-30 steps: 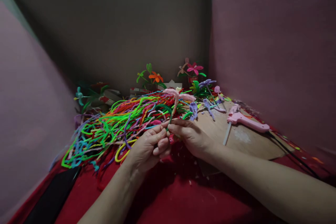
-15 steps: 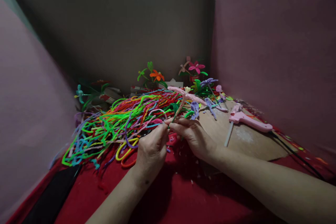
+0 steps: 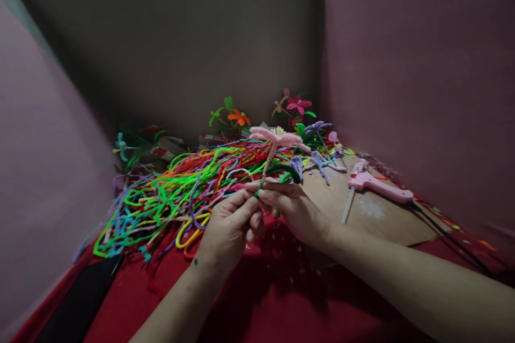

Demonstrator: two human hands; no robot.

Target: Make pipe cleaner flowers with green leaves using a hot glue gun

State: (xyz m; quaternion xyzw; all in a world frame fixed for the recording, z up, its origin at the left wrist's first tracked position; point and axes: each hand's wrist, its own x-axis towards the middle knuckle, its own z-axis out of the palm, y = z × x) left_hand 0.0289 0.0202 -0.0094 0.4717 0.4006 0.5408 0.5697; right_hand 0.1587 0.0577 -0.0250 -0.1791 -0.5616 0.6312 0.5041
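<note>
A pink pipe-cleaner flower [image 3: 277, 138] with a pale centre stands upright on a thin stem. Both hands pinch that stem low down, where a green pipe cleaner wraps it. My left hand [image 3: 229, 228] grips from the left with thumb and forefinger closed. My right hand [image 3: 295, 209] closes on it from the right, fingertips touching the left ones. Behind the hands lies a big heap of loose pipe cleaners [image 3: 181, 187] in green, orange, purple and blue.
A pink glue gun [image 3: 378, 183] with a black cord lies on a brown board [image 3: 374, 214] at the right. Finished flowers, orange [image 3: 238, 117], magenta [image 3: 298, 103] and purple [image 3: 317, 127], stand at the back. Red cloth [image 3: 281, 300] covers the near surface. Walls close in on three sides.
The pink flower has risen slightly and turned on its stem. Both hands shifted their fingers on the stem, staying together at the same spot.
</note>
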